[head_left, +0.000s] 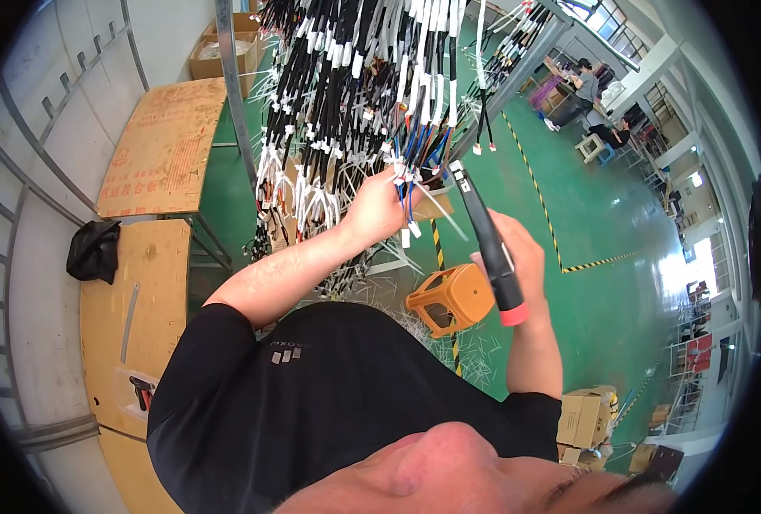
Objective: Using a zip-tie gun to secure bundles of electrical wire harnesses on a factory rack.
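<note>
My left hand (379,206) is raised to a hanging bundle of black and white wire harnesses (355,86) and pinches a cluster of blue wires with white cable ties (410,176) at its lower end. My right hand (522,257) grips a long black tool with a red end cap (490,244), held upright. The tool's tip sits just right of the pinched wires, near the fingers of my left hand. Several white tie tails stick out below my left hand.
An orange plastic stool (449,295) stands on the green floor below my hands, with cut white tie pieces scattered around it. Wooden tables (136,317) line the left wall, one with a black bag (93,248). Cardboard boxes (581,415) sit lower right. People (584,86) sit far off.
</note>
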### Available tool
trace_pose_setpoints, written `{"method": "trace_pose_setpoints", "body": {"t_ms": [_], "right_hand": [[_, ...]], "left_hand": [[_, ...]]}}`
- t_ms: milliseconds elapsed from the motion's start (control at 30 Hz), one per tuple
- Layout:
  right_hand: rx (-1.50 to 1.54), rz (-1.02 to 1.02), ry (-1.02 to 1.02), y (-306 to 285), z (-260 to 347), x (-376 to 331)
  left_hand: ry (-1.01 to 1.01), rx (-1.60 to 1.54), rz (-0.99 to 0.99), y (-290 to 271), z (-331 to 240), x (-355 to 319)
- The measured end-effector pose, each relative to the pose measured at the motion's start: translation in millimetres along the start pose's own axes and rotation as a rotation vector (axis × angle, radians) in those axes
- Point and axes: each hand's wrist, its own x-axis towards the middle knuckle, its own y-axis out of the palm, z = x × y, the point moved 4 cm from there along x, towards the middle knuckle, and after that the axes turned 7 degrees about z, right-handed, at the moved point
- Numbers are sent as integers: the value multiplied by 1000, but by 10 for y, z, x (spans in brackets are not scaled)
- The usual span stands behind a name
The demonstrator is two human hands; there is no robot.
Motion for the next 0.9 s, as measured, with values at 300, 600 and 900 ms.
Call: {"method": "trace_pose_setpoints", "body": {"t_ms": [300, 600, 900], "right_hand": [[-164, 240, -123, -339, 435, 432], [-270, 352, -34, -258, 615, 513], [-315, 337, 177, -65, 881, 434]], "left_hand": [[9, 123, -117, 3, 55, 24], [42, 193, -118, 7, 130, 22], [4, 277, -150, -14, 143, -11]]}}
